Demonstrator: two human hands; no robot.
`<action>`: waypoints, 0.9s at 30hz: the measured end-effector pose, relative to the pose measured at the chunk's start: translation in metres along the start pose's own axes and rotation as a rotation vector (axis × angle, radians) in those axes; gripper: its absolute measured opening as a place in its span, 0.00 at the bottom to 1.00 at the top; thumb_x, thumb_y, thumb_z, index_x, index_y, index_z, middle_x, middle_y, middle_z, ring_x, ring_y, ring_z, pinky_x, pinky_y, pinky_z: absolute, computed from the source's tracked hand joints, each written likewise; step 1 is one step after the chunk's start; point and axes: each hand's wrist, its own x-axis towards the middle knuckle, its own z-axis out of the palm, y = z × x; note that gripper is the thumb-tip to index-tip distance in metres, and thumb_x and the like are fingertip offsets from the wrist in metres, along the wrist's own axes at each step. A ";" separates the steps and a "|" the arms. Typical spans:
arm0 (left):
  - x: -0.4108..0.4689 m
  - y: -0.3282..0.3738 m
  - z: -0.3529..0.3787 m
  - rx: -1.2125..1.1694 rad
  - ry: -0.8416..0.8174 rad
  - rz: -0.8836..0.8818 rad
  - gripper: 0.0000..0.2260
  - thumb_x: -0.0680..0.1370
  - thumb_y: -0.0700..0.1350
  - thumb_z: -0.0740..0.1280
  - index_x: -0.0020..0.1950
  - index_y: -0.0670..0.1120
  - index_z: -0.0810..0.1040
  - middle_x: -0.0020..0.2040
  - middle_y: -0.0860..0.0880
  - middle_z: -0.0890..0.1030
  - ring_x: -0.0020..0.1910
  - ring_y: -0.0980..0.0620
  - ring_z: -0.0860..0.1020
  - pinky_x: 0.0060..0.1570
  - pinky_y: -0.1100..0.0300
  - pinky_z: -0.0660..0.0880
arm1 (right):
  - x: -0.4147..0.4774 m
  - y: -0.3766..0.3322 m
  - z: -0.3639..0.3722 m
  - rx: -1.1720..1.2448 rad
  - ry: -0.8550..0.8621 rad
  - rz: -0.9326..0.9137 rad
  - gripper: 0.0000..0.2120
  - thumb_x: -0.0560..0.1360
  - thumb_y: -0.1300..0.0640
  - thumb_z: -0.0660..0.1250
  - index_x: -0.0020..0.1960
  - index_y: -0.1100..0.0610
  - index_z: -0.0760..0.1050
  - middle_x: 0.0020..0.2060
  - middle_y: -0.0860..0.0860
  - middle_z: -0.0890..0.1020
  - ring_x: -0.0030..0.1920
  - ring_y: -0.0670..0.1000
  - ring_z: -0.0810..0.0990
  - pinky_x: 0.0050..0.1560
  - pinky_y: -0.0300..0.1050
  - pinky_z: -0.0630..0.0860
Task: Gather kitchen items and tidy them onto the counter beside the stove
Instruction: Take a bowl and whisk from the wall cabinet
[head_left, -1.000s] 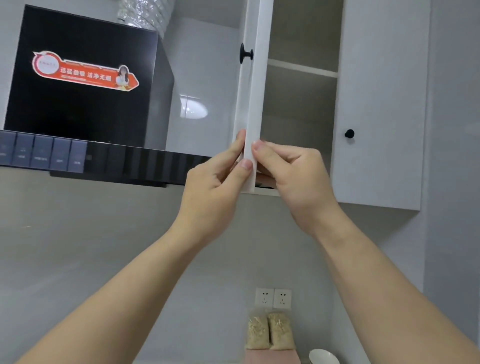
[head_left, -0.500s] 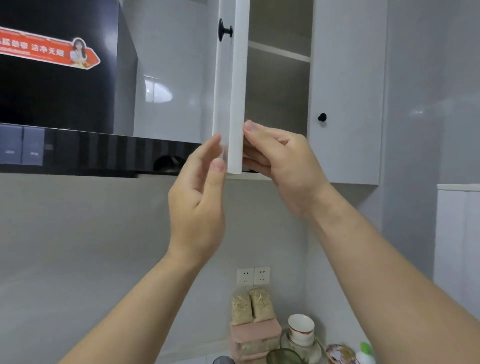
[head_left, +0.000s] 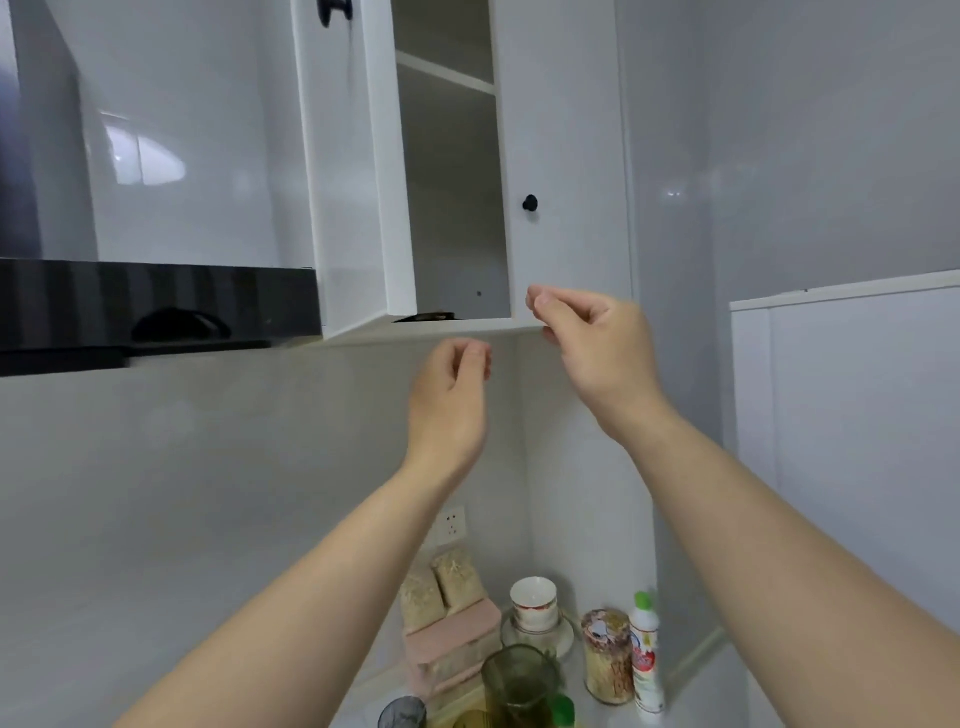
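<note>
**Hands up at wall cabinet, items on counter below**

My left hand (head_left: 449, 400) is just under the cabinet (head_left: 452, 208), fingers loosely curled, holding nothing. My right hand (head_left: 592, 343) is at the lower corner of the closed door (head_left: 566, 156) with its fingers curled. Can't tell if it grips the edge or only sits in front of it. The open door (head_left: 353, 171) stands swung out to the left. In the corner of the counter (head_left: 592, 714), close together: grain bags (head_left: 447, 587), pink box (head_left: 452, 639), cup (head_left: 533, 603), jar (head_left: 608, 657), white bottle (head_left: 645, 649), green pitcher (head_left: 519, 680).

Knob (head_left: 335, 10) (black) half off-frame; bottle (head_left: 644, 656) blurry
</note>
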 end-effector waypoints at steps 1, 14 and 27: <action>0.011 0.001 0.006 0.008 -0.031 0.011 0.09 0.81 0.48 0.61 0.46 0.49 0.79 0.43 0.51 0.82 0.48 0.47 0.80 0.56 0.46 0.77 | 0.006 0.005 -0.003 -0.008 0.027 0.003 0.09 0.77 0.54 0.69 0.54 0.54 0.85 0.49 0.43 0.86 0.55 0.41 0.82 0.62 0.49 0.78; 0.112 -0.030 0.065 0.262 -0.184 0.063 0.13 0.82 0.42 0.58 0.62 0.48 0.79 0.56 0.53 0.81 0.58 0.53 0.79 0.61 0.57 0.74 | 0.108 0.130 0.015 0.258 0.209 0.245 0.09 0.74 0.63 0.65 0.42 0.52 0.80 0.38 0.51 0.85 0.40 0.50 0.85 0.55 0.53 0.82; 0.223 -0.064 0.113 0.332 -0.176 0.004 0.04 0.79 0.42 0.61 0.44 0.48 0.73 0.40 0.49 0.71 0.41 0.49 0.69 0.47 0.56 0.67 | 0.257 0.162 0.051 0.516 0.191 0.274 0.08 0.72 0.66 0.61 0.37 0.59 0.76 0.34 0.55 0.78 0.28 0.52 0.76 0.32 0.41 0.75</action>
